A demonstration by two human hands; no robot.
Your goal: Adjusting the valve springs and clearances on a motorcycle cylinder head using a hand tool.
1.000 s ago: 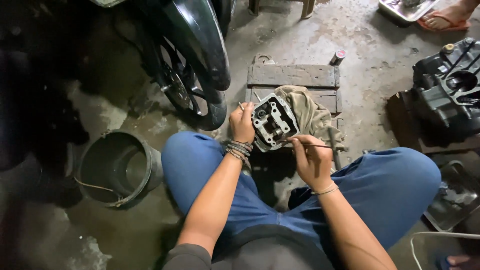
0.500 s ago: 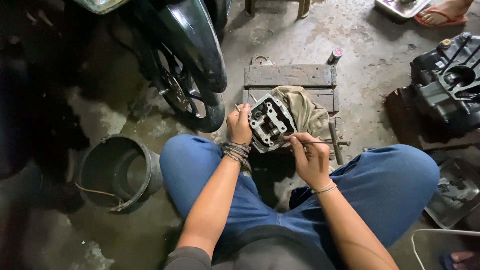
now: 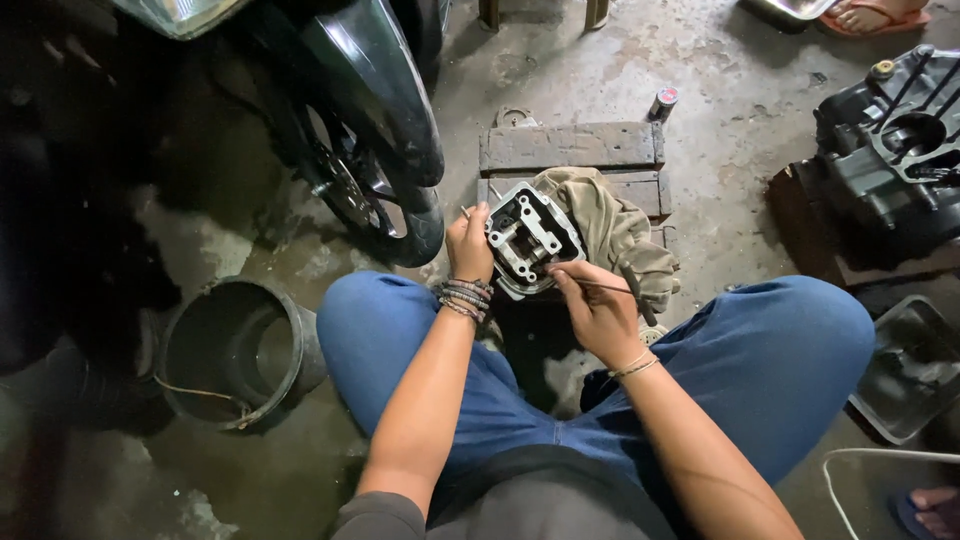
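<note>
I sit on the floor with my knees apart, in blue jeans. My left hand grips the left edge of a grey metal cylinder head, tilted up toward me over a tan rag. My right hand pinches a thin metal rod like a pen, its tip at the lower right of the cylinder head. Beaded bracelets circle my left wrist, a thin one my right.
A wooden block stand lies under the rag. A motorcycle front wheel stands at left, a black bucket beside my left knee. A dark engine case and a tray sit at right. A small can stands beyond.
The view has shifted slightly. My hands stay on the cylinder head and rod with only small movement.
</note>
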